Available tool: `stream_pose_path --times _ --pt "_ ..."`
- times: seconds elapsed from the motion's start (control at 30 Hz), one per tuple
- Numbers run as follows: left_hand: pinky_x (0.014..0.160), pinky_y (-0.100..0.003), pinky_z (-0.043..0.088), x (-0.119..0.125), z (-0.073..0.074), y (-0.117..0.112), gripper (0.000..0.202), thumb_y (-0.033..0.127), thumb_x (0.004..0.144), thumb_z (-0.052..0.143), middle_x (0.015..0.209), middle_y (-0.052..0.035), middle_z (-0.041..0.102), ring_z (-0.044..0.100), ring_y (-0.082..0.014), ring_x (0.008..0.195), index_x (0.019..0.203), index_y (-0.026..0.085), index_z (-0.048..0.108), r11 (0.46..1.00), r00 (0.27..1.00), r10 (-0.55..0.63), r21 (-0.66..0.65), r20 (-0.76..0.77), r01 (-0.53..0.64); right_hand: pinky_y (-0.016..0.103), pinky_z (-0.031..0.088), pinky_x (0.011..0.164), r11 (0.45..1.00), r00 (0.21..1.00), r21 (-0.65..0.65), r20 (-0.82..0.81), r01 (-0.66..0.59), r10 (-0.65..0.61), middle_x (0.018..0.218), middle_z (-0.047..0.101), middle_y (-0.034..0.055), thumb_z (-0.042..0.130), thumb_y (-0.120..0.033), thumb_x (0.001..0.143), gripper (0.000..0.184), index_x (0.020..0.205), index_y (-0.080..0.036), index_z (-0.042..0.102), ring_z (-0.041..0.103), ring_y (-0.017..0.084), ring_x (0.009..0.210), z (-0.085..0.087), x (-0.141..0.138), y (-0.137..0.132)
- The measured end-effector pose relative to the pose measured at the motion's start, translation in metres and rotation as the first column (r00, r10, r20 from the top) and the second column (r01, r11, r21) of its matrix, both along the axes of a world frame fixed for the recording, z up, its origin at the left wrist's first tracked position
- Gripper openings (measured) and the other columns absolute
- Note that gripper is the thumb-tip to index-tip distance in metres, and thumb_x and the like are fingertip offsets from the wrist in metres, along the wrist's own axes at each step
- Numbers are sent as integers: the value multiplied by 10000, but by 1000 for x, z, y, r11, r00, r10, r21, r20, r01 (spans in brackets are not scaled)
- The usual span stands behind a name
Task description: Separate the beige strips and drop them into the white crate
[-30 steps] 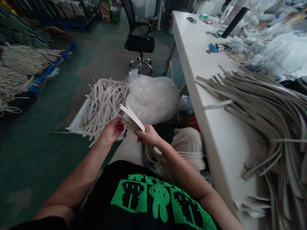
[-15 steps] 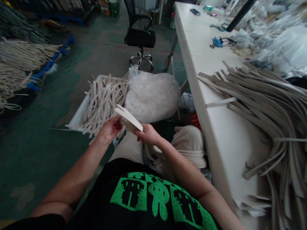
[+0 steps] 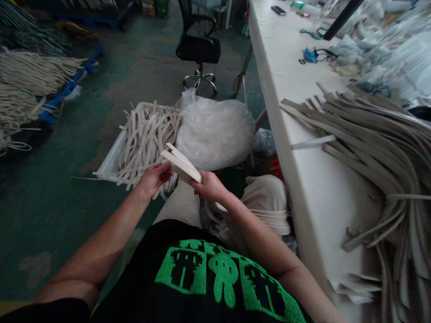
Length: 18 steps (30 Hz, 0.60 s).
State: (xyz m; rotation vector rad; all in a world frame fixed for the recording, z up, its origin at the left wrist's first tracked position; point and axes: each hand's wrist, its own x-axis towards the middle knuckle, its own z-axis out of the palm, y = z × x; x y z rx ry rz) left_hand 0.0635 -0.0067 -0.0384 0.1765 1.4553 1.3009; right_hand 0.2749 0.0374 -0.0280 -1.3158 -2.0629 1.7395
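Note:
My right hand (image 3: 209,185) is closed around the near end of a small bunch of flat cream strips (image 3: 183,167). Their far ends fan apart slightly, pointing up and left over the lap. Beside those strips, the fingers of my left hand (image 3: 155,179) are pinched together; what they hold, if anything, is hidden. More pale strips (image 3: 269,218) lie across my right thigh, below the knee of the beige trousers (image 3: 264,194).
A white tray (image 3: 109,157) heaped with short strips stands on the floor ahead, against a clear plastic bag (image 3: 215,130). On the right, a white table (image 3: 313,188) bears long grey-beige strips (image 3: 367,134). Beyond is an office chair (image 3: 198,47); strips lie on blue pallets (image 3: 63,96) at left.
The view has shifted slightly. My left hand's fingers have moved a little along the strips, and the strips' far ends stand wider apart. My right hand keeps its grip.

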Motion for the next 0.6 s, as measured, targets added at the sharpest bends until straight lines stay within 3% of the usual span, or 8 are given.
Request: stream_pose_path --times 0.37,0.6 --pt "486 -192 517 -1 -3 0 235 249 663 880 612 -51 691 652 -134 519 650 124 680 999 999 -37 1 -34 37 200 421 426 998 998 67 63 -13 8 646 695 -1 644 -298 912 123 905 -180 609 602 117 439 2 -2 -1" --pt "509 -194 514 13 -14 -4 415 322 431 996 621 -29 699 642 -128 541 686 143 721 997 997 -75 0 -20 75 207 398 460 981 986 189 165 -32 0 652 698 17 673 -282 889 149 813 -193 580 599 118 469 5 -9 -2"
